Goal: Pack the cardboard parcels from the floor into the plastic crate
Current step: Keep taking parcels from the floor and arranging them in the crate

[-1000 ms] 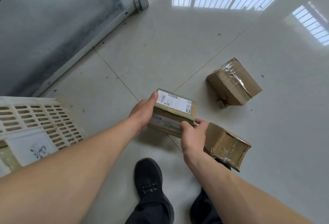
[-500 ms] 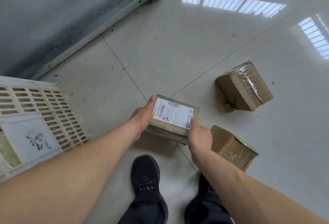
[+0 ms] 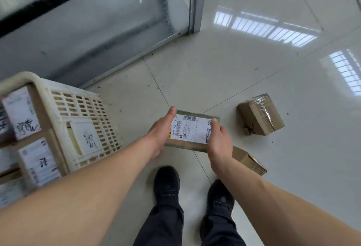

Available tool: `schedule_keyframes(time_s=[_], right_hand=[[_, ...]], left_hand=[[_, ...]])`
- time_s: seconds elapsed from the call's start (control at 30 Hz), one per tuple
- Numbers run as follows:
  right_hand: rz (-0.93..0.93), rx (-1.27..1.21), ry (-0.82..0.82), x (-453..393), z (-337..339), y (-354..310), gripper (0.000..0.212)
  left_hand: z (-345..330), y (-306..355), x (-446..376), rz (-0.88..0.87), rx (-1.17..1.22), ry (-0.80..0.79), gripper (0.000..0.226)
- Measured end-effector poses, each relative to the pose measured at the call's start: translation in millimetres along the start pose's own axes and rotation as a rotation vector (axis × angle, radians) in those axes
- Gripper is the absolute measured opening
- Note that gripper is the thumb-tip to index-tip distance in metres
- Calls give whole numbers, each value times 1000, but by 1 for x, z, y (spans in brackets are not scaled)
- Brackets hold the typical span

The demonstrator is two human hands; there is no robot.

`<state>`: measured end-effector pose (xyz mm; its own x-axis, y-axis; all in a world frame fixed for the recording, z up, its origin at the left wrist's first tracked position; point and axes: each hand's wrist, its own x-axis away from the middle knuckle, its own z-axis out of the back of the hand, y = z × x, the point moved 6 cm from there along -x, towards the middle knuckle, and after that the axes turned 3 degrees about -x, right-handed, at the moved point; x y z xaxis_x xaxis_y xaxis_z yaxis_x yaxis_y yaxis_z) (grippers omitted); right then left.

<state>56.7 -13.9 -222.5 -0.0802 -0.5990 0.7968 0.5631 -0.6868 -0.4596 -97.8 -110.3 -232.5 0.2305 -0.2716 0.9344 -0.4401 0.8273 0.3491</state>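
Both grips on one flat parcel (image 3: 192,131), held off the floor (image 3: 224,81) at approx mid-frame, label face up w/ barcode toward L side.

L hand (image 3: 163,130): forearm in from lower left, wrist straight, thumb laid along parcel's far-left corner, palm against left edge, fingers wrapped under, not visible. Closed round the edge.

R hand (image 3: 218,142): forearm in from lower right, back of hand up, thumb pressed on label's right end, fingers curled down over right edge. Also clamped on the parcel.

Plastic crate (image 3: 91,113) well left of L grip, white, slotted walls, rounded rim. Inside: labelled parcels (image 3: 29,128) stacked flat, handwritten marks on labels, blurred, unreadable. One more label visible through crate's near wall.

Two loose parcels on floor, R side of R grip:
- taped brown box (image 3: 260,115) right & beyond R hand, apart from it, shiny tape across top, lying tilted w/ torn flap at lower left corner.
- second brown box (image 3: 248,159) just behind/below R wrist, partly hidden by forearm; contact w/ arm can't tell.

Below grips: two black shoes (image 3: 167,183), dark trousers, standing on glossy tile floor. Beyond L grip: grey metal-framed panel (image 3: 97,31) w/ upright post at its right end. Window reflections on tiles far right.
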Motion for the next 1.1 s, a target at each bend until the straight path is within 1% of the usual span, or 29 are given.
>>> schedule_keyframes(time_s=[0.17,0.27,0.33,0.47,0.57,0.63,0.7,0.73,0.83,0.87,0.9,0.93,1.0,1.03,1.07,1.1], right_hand=[[155,63,-61,66,20,-68,39],[246,104,-99,111,30,-102,39],[307,149,-132,144,32,-120,37],[412,251,-226,210,20,-144,22],[470,364,-307,258,-10,-149,31],[502,398,-342,288,-35,-149,36],[546,436,-371,318,-61,-145,33],[569,463,-383,331,-75,-141,32],[589,495,-400,366,-120,-122,35],[585,506,-401,376,-136,-114,36],[579,520,-401,384,-151,-105,36],[574,529,-400,393,-167,-96,35],[572,542,-411,411,-199,-80,34],[577,550,-424,421,-216,-73,33],[581,569,-431,429,-232,-67,33],[589,589,-433,434,-247,-60,34]], left_hand=[[23,40,92,-82,65,38,59],[40,54,153,-129,114,82,63],[54,52,192,-150,152,121,66],[86,31,260,-171,261,175,74],[120,6,296,-178,382,210,73],[148,-11,314,-192,446,226,78],[179,-33,325,-192,489,268,85],[195,-43,330,-195,510,276,83],[244,-76,340,-218,558,259,61],[260,-86,342,-227,558,249,59],[276,-97,343,-226,557,240,61],[293,-110,344,-212,545,236,69],[325,-136,341,-195,521,233,92],[342,-145,341,-202,512,240,100],[358,-153,339,-195,506,256,104],[373,-160,337,-187,494,272,103]])
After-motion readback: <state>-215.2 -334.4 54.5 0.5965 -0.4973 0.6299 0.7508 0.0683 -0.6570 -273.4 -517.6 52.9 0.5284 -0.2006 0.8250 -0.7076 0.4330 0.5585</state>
